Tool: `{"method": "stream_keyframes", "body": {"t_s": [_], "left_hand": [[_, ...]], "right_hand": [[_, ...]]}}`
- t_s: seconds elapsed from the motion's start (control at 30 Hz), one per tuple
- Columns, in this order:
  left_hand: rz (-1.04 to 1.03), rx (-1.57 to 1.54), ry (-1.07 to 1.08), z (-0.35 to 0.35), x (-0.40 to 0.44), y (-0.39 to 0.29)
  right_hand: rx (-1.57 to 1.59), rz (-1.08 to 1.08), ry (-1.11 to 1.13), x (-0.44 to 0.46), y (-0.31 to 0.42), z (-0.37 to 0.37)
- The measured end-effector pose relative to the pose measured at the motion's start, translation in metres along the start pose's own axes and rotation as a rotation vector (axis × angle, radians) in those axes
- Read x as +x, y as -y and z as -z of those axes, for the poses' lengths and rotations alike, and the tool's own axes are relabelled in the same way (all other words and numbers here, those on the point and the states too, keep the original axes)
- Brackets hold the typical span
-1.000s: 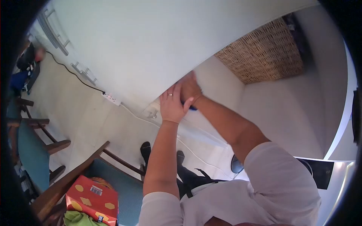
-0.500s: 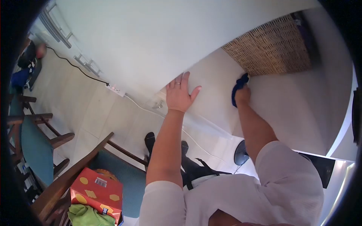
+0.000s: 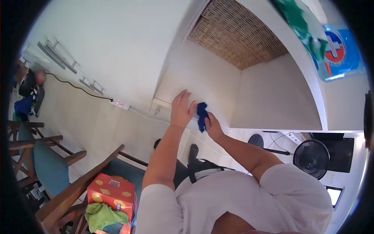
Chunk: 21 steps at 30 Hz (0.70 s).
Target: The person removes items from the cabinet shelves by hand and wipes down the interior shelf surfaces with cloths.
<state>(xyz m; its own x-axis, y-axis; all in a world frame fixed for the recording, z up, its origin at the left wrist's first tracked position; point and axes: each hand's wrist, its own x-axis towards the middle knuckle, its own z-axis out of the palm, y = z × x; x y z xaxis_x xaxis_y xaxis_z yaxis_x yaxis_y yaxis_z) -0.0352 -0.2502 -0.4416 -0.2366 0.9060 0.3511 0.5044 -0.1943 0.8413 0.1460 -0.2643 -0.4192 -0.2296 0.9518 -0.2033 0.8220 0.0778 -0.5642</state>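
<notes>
My right hand [image 3: 213, 127] grips a bunched dark blue cloth [image 3: 202, 116] near the front edge of a white shelf [image 3: 212, 84]. Just to its left, my left hand [image 3: 182, 110] is open, fingers stretched and thumb apart, with nothing in it. It lies over the shelf's front edge; whether its fingertips touch the surface I cannot tell. At the back of the shelf compartment stands a woven wicker basket [image 3: 243, 35], beyond both hands.
A blue bottle [image 3: 343, 54] stands on the upper surface at right. A black fan [image 3: 311, 159] is lower right. On a wooden chair [image 3: 78, 179] at lower left sit a red box [image 3: 111, 191] and green cloth [image 3: 102, 216]. A power strip [image 3: 119, 104] lies on the floor.
My right hand has come with the blue cloth from beside the basket to the shelf's front edge, close to my left hand. The view has shifted, bringing the blue bottle and fan into sight.
</notes>
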Motion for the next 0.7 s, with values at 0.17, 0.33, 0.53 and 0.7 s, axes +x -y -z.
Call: {"method": "stream_keyframes", "body": {"t_s": [0.17, 0.33, 0.53, 0.7], "left_hand": [[0.55, -0.639, 0.084, -0.01, -0.074, -0.026], [0.717, -1.063, 0.285, 0.004, -0.033, -0.101], [0.627, -1.288, 0.664, -0.024, 0.026, -0.161], [-0.414, -0.595, 0.368, -0.107, 0.049, -0.223]], "right_hand": [[0.643, 0.044, 0.128, -0.006, 0.049, 0.035], [0.561, 0.007, -0.043, -0.029, 0.018, 0.09], [0.442, -0.082, 0.108, -0.056, -0.058, 0.125], [0.141, 0.041, 0.401, -0.052, -0.063, 0.146]]}}
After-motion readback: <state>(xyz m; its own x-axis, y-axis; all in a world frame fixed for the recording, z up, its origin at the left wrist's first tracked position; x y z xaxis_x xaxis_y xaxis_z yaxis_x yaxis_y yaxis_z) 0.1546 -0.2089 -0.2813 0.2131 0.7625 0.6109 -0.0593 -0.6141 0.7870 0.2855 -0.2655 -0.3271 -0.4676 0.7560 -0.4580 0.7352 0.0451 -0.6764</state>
